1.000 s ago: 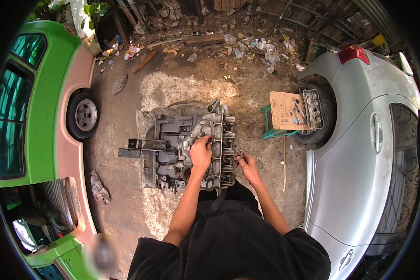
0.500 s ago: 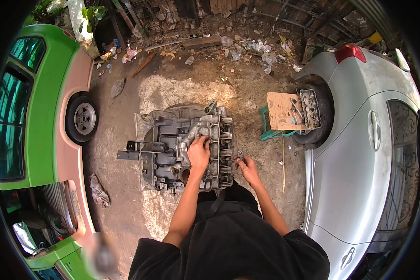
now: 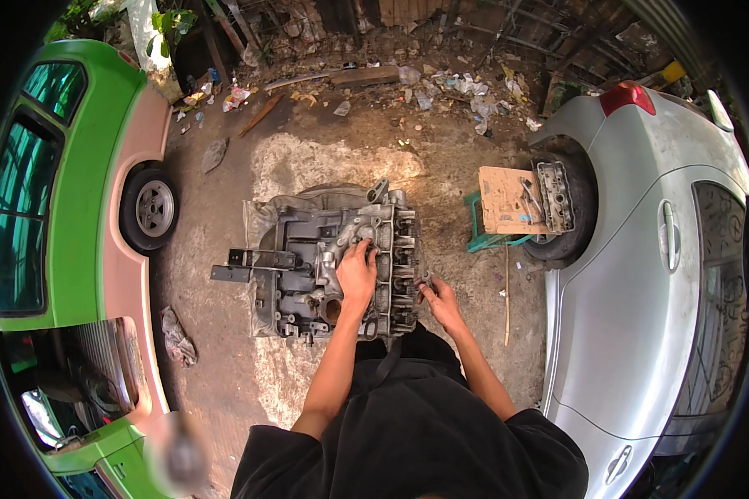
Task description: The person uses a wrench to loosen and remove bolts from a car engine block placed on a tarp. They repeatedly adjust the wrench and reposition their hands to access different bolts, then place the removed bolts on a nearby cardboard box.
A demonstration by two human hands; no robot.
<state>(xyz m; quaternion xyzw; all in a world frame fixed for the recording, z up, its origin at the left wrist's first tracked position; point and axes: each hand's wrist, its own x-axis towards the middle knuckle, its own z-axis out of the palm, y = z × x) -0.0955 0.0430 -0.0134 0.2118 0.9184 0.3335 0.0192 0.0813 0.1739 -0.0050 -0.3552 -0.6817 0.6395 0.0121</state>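
Note:
A greasy grey metal engine [image 3: 300,216] lies before me. My left hand [image 3: 356,273] rests on its upper side, right of the middle, with fingers bent and close together at a small spot by the cast pipe section. Whatever those fingertips pinch is too small to name. Beside the engine's right edge, my right hand [image 3: 443,304] is closed around a small grey metal part [image 3: 427,278], its exact kind unclear. The row of valve-train parts [image 3: 404,262] along that edge is nearest to this hand.
A green stool [image 3: 473,223] at the right carries a cardboard sheet [image 3: 501,195] with tools and a metal engine part [image 3: 556,197]. A silver car [image 3: 607,308] stands right of it, a green and pink vehicle [image 3: 87,200] at the left. Litter [image 3: 466,87] lies along the far wall.
My right hand has come slightly closer to the engine's right edge, still with the small metal part. My left hand stays at nearly the same spot on the engine.

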